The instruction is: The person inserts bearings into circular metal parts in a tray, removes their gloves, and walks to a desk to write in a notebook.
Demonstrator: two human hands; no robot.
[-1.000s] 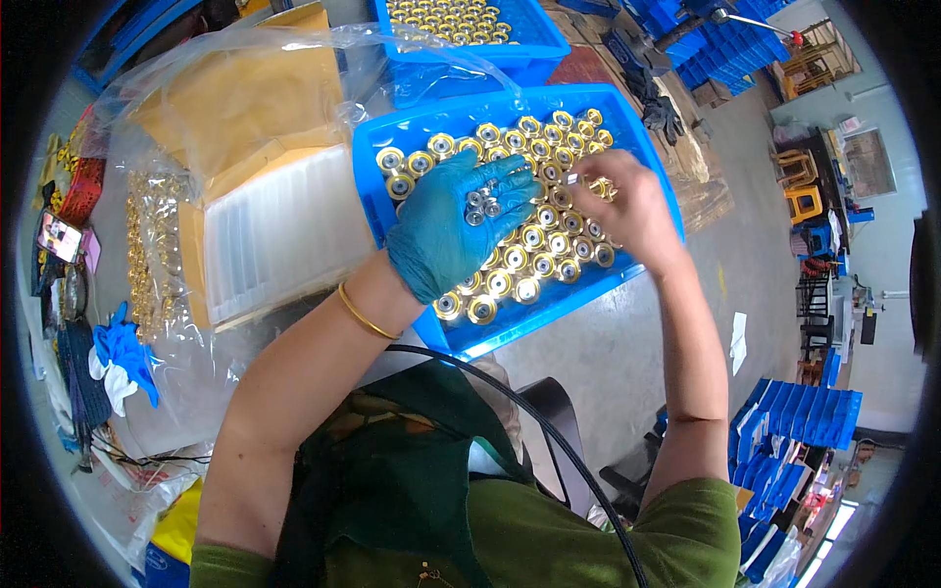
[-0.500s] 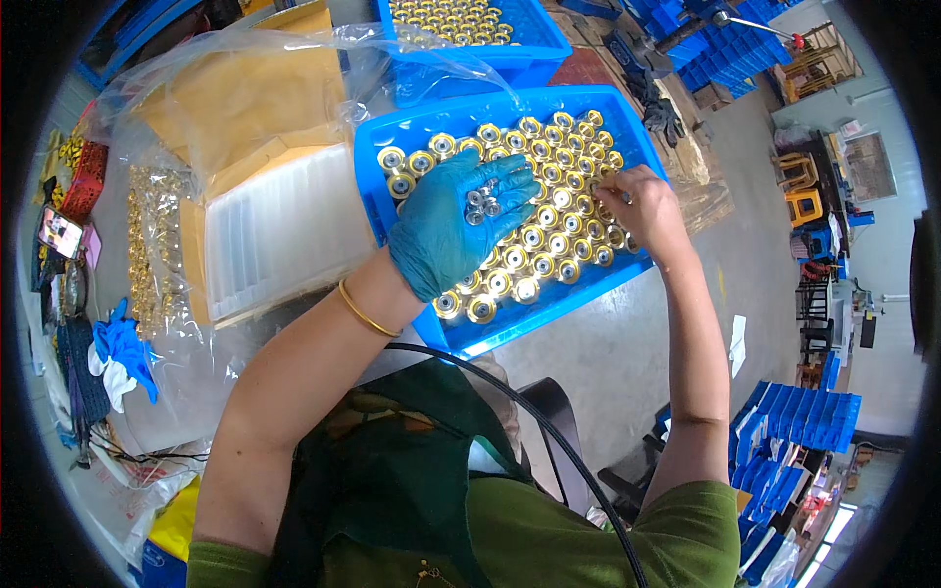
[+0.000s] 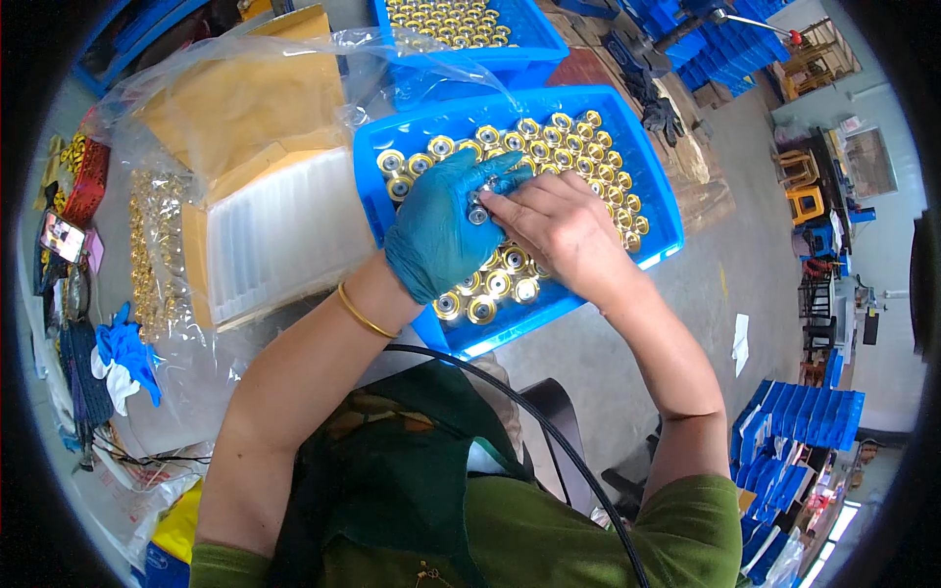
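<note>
My left hand (image 3: 441, 223), in a blue-green glove, is cupped palm up over the tray and holds a few small silver metal parts (image 3: 477, 208). Bare, my right hand (image 3: 564, 227) reaches across to that palm, its thumb and fingers pinched together at the silver parts; its fingertips are partly hidden. Beneath both hands lies a blue plastic tray (image 3: 652, 186) with many round gold-coloured metal pieces (image 3: 498, 284) standing in rows. Several of these have a silver or dark centre. My hands cover the middle of the tray.
Left of the tray sits an open cardboard box (image 3: 245, 93) with stacked white translucent sheets (image 3: 284, 230) and clear plastic film around it. Another blue bin (image 3: 470, 64) of gold pieces stands behind. A dark glove (image 3: 664, 120) lies at the far right, and blue-white gloves (image 3: 125, 358) at the left.
My right hand has moved left from the tray's right side to my left palm, its fingers now at the silver parts. My left fingers have curled in a little.
</note>
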